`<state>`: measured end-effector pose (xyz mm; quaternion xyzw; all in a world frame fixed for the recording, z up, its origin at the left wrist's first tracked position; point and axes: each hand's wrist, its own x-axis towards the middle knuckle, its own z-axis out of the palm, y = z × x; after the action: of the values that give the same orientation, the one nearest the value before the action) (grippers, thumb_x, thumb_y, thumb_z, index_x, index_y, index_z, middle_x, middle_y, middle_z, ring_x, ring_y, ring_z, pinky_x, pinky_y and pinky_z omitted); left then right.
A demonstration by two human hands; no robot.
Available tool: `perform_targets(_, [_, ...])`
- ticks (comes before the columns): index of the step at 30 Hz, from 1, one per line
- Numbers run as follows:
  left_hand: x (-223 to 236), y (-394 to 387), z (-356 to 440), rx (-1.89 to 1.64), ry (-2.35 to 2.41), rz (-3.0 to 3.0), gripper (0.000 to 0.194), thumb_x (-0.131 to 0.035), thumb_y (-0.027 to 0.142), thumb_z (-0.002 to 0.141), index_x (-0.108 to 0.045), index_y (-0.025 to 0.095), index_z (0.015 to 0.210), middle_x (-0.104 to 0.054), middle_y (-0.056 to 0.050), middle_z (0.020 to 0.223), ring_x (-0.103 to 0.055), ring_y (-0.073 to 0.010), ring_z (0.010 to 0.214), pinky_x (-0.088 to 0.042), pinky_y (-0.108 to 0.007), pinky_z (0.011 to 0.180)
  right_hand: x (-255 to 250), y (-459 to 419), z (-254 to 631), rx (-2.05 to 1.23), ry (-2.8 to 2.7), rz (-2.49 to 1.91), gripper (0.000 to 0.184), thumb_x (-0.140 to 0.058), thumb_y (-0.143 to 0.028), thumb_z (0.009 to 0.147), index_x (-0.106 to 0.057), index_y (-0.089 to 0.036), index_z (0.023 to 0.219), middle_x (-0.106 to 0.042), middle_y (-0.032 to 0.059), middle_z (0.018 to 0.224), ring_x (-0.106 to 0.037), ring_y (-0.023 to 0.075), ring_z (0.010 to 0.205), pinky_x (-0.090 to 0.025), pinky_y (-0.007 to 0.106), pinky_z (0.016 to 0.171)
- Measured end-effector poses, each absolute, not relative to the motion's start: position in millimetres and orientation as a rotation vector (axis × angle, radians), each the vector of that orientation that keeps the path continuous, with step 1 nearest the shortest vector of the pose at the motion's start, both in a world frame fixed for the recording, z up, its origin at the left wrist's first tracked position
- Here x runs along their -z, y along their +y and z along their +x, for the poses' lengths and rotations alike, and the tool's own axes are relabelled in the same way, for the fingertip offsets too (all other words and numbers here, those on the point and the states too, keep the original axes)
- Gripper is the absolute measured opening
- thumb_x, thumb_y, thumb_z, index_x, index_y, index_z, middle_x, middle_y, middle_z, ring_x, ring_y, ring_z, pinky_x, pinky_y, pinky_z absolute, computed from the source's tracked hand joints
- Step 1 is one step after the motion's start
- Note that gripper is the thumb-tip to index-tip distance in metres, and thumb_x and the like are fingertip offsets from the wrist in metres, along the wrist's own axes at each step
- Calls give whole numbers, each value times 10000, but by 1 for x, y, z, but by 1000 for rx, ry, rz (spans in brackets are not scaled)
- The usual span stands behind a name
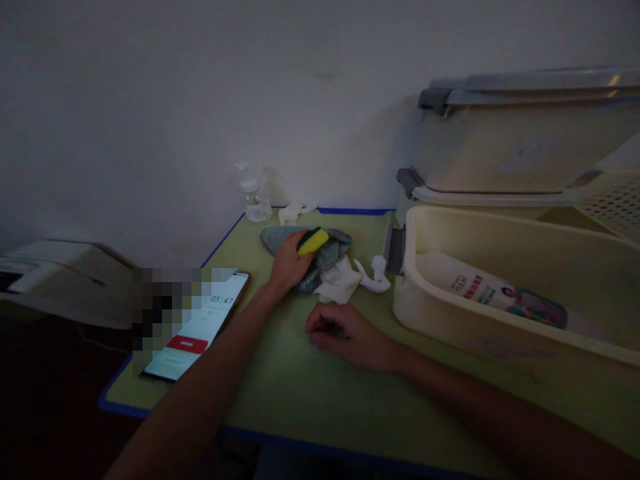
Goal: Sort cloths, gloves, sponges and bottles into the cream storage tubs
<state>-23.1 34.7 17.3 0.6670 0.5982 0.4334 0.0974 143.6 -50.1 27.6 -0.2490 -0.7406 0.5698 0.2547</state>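
Observation:
My left hand (287, 263) reaches forward and grips a yellow and green sponge (313, 241), which lies on a grey-green cloth (330, 253) near the back of the green table (300, 393). My right hand (345, 337) rests on the table in front of the cloth, fingers curled under, with nothing visible in it. A crumpled white tissue (340, 283) lies between the two hands, at the cloth's right edge.
A phone (200, 327) showing a timer lies at the left. A small clear bottle (255, 203) stands by the wall. A cream basin (500, 333) with a packet (495, 293) in it sits at the right, lidded storage boxes (525, 140) behind it.

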Motion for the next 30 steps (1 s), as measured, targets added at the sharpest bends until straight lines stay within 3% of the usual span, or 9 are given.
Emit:
perform_targets(3, [-25,32,-23,-1432,1752,1844,417,-561,289,729,-591,130,1114,-661,-91,1085,-606,-232,1003,-450,-368,940,-29,-51,143,-1535,-2036,-687,94,-530,-85,772,-532,-175,742,-475,-52,648,-433,76,591,-349,215,568])
perform_targets(8, [-41,29,-17,-1657,1636,1500,331,-581,380,737,-628,115,931,-672,-55,820,-604,-164,700,-508,-260,637,-28,-51,143,-1498,-2091,-684,91,-525,-93,772,-534,-180,748,-475,-50,648,-436,80,593,-350,216,566])
perform_targets(13, [-44,26,-12,-1540,1582,1253,310,-607,437,744,-592,128,722,-607,-23,623,-553,-121,545,-439,-194,449,-26,-50,144,-1494,-2091,-642,66,-515,-121,781,-530,-174,744,-473,-47,641,-425,77,581,-344,210,556])
perform_targets(19, [-46,25,-10,-1436,1585,1110,481,-510,565,792,-461,164,531,-444,24,385,-423,-70,338,-293,-159,303,-23,-50,144,-1520,-2080,-587,24,-532,-145,775,-532,-157,755,-479,-41,645,-427,76,585,-343,206,552])
perform_targets(22, [-49,23,-10,-1382,1430,1154,501,-514,605,767,-477,152,555,-469,18,387,-393,-52,302,-259,-148,283,-21,-48,144,-1618,-1973,-564,48,-560,-198,781,-532,-161,770,-500,-36,660,-455,78,594,-356,211,556])
perform_targets(27, [-59,13,-18,-1158,1067,1325,540,-656,638,614,-535,150,810,-545,28,504,-441,-59,320,-271,-143,276,-17,-40,141,-1811,-1483,-583,274,-628,-394,768,-473,-203,888,-579,-40,659,-528,88,566,-408,235,563])
perform_targets(30, [-63,5,-22,-925,994,1398,550,-670,632,603,-508,174,861,-520,53,547,-434,-55,337,-300,-148,288,-16,-38,139,-1786,-1279,-627,369,-670,-471,719,-478,-212,899,-577,-48,630,-528,88,549,-397,229,537])
